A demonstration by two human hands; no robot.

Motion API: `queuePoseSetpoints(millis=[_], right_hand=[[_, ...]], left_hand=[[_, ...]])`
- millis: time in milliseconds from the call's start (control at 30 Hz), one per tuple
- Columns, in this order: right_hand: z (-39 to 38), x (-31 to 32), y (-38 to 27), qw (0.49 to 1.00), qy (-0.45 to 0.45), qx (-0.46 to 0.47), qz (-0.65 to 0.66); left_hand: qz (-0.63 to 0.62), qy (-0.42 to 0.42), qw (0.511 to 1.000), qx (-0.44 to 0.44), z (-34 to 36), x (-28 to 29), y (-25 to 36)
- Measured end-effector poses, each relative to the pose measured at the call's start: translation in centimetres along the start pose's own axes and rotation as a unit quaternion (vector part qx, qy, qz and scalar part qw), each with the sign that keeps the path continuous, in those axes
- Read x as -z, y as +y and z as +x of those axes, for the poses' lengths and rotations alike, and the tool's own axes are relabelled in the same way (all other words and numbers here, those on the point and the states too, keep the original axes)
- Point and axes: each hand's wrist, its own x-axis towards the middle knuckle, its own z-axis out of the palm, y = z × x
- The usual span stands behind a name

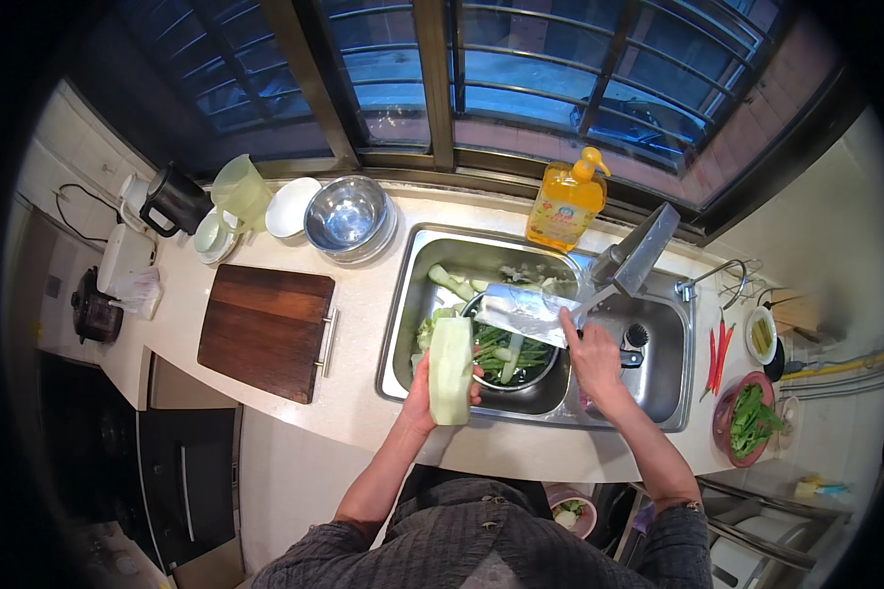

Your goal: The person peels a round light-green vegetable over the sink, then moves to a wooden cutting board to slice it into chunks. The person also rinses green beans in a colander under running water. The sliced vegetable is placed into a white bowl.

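Observation:
My left hand point(418, 395) is wrapped round a thick, peeled pale-green gourd-like vegetable point(450, 371), upright over the sink's front edge. In my right hand point(595, 361) is a cleaver point(523, 312), its broad shiny blade pointing left above the sink, with my index finger stretched along the blade. The blade is apart from the vegetable. Below it, a round metal bowl point(552, 377) of long green vegetables point(521, 359) sits in the left basin of the steel sink point(395, 346). Pale-green peelings point(450, 283) lie in the basin behind and left of the bowl.
The faucet point(623, 263) rises behind the sink, close to the cleaver, beside a yellow soap bottle point(562, 208). Left are a wooden cutting board point(265, 329) and metal bowls point(348, 214). Red chillies point(719, 355) and a basket of leafy greens point(752, 424) lie right.

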Motion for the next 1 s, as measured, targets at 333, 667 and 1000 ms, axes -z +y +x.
queuePoseSetpoints(millis=[333, 667, 1000], right_hand=[[3.8, 1.4, 4.0, 0.705, -0.297, -0.326, 0.556], [6.7, 1.6, 5.9, 0.400, -0.341, -0.443, 0.726], [0.0, 4.8, 0.3, 0.895, -0.343, -0.164, 0.233]], left_hand=[[-0.018, 0.008, 0.998, -0.060, -2.4, 1.0, 2.2], [-0.042, 0.012, 0.997, -0.071, -4.3, 1.8, 3.4], [-0.064, -0.011, 0.997, -0.040, -3.1, 1.4, 3.7]])
